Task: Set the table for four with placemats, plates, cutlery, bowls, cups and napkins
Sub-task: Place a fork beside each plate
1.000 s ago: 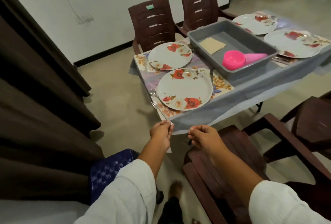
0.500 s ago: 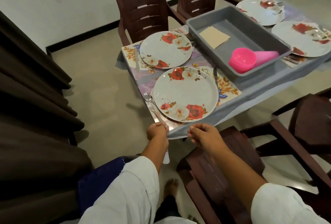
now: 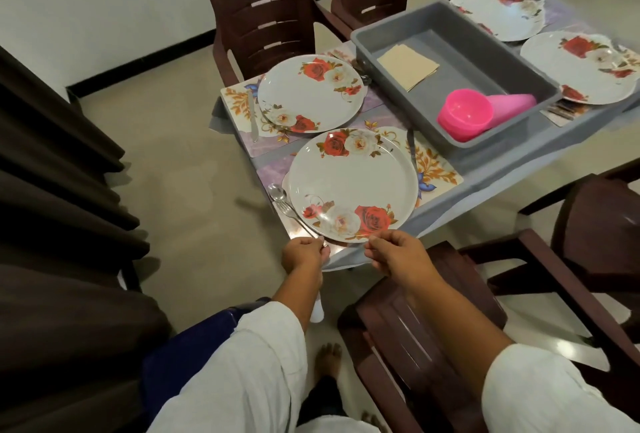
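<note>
1. The left hand (image 3: pixel 304 254) is clenched to a pinch at the handle end of the fork (image 3: pixel 292 214). The right hand (image 3: pixel 393 254) is curled at the near rim of the near plate (image 3: pixel 353 183); whether plate, mat or nothing is gripped cannot be told.
2. The fork is laid just left of that plate, beside a spoon (image 3: pixel 277 193). Its long axis runs from the left fingertips away and slightly leftward, tines farthest. The left hand is nearer, so any straightening is judged to fall to it.
3. The plate is round, glossy and white, printed with roses. It is set on a flat floral placemat (image 3: pixel 436 169) at the near corner of the cloth-covered bench (image 3: pixel 485 183), with a slim metal knife (image 3: pixel 410 145) along its right side.
4. Beyond and to the right, a rigid grey plastic tub (image 3: pixel 502 131) is seen. A folded tan napkin (image 3: pixel 408 67), stacked pink bowls (image 3: pixel 464 113) and a pink cup (image 3: pixel 512 103) on its side are held in it, not yet laid out; the right hand is nearer these.
</note>
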